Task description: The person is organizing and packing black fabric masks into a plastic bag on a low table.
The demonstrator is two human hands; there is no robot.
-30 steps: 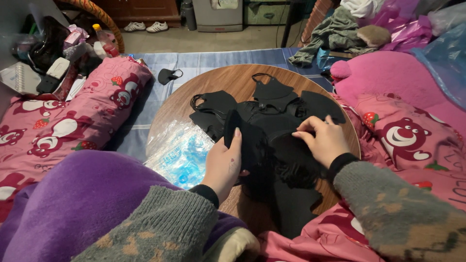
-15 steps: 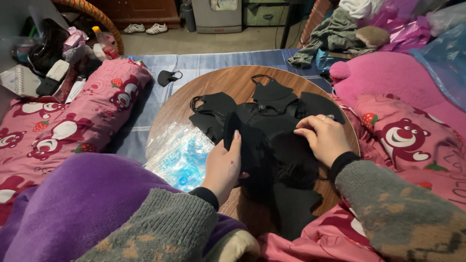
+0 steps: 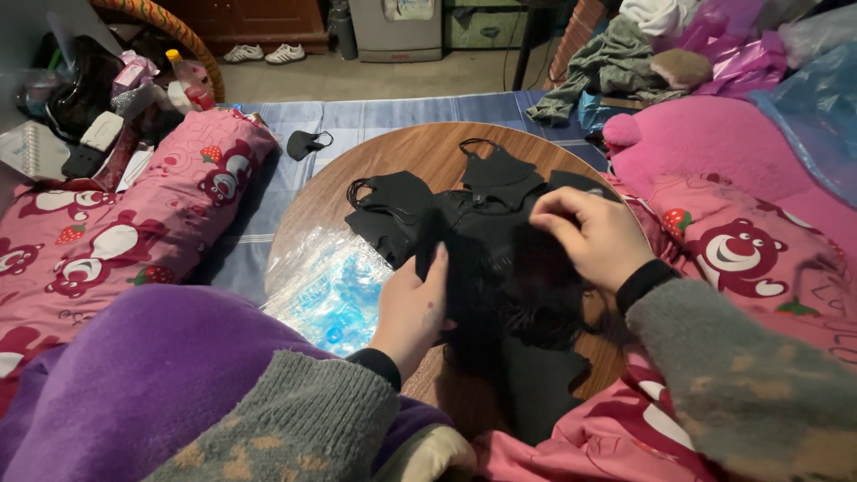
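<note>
Round wooden table (image 3: pixel 428 156) sits before me on bedding, a heap of black face masks (image 3: pixel 500 241) at its centre. My left hand (image 3: pixel 412 308) pinches one mask's edge; my right hand (image 3: pixel 594 236) curls, gripping another. At eight o'clock lies a clear plastic package (image 3: pixel 326 286) with blue contents, its print unreadable.

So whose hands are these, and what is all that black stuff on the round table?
There is no machine here. A person wears a camera on their head, so you look down at their own two hands. The left hand and the right hand both handle a pile of black face masks on a round wooden table. Beside the pile lies a clear plastic bag with something blue inside. One more black mask lies on the blue striped cloth beyond the table. Pink bear-patterned blankets lie on both sides.
</note>
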